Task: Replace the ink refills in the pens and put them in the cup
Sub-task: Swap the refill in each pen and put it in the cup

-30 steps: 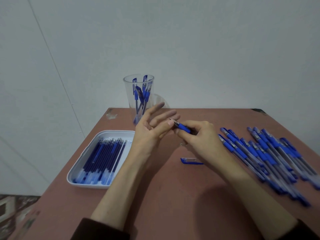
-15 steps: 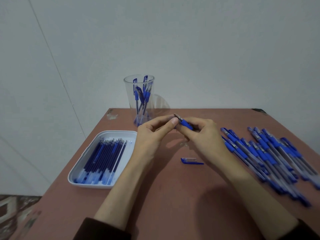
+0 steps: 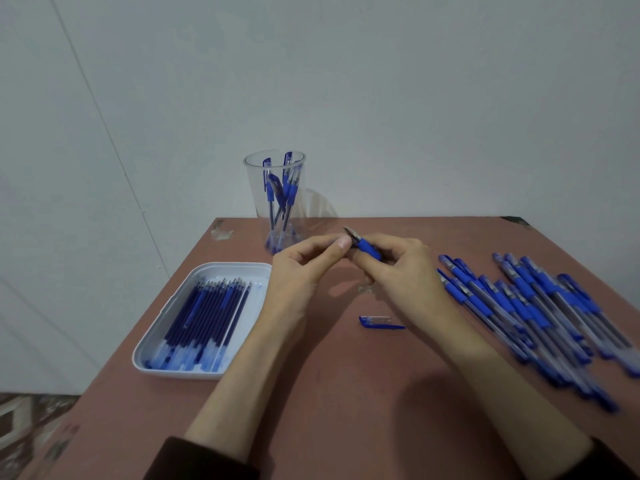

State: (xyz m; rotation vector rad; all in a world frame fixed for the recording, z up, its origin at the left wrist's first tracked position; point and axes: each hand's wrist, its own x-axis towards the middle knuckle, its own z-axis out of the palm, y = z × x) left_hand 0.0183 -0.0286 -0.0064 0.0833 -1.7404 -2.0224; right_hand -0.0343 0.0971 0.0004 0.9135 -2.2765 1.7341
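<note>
From my feed, the counter (image 3: 346,393) ends at its far edge against the pale wall (image 3: 381,98), and its left edge runs diagonally toward me, with patterned floor (image 3: 27,420) beyond it. The white tray (image 3: 235,266) lies close to that left edge. The clear cup (image 3: 275,202) stands upright near the far left corner. The widest open stretch is the bare reddish-brown surface between the tray and the heap of pens (image 3: 540,317), on my near side of the hands. The surface is scuffed at the far left corner.

Both hands are raised over the middle of the counter. The right hand (image 3: 398,268) has its fingers (image 3: 360,263) curled round the blue grip of one pen (image 3: 367,249), tip pointing up and left. The left hand (image 3: 301,268) pinches that tip between thumb and forefinger.

Counts: one cup, holding several capped pens that overlap too much to number. One tray, carrying a row of well over ten blue refills (image 3: 204,320) laid side by side. One loose blue cap (image 3: 379,322) lies flat on the counter just below the right hand. The heap on the right holds more than a dozen pens, blurred toward its near end.
</note>
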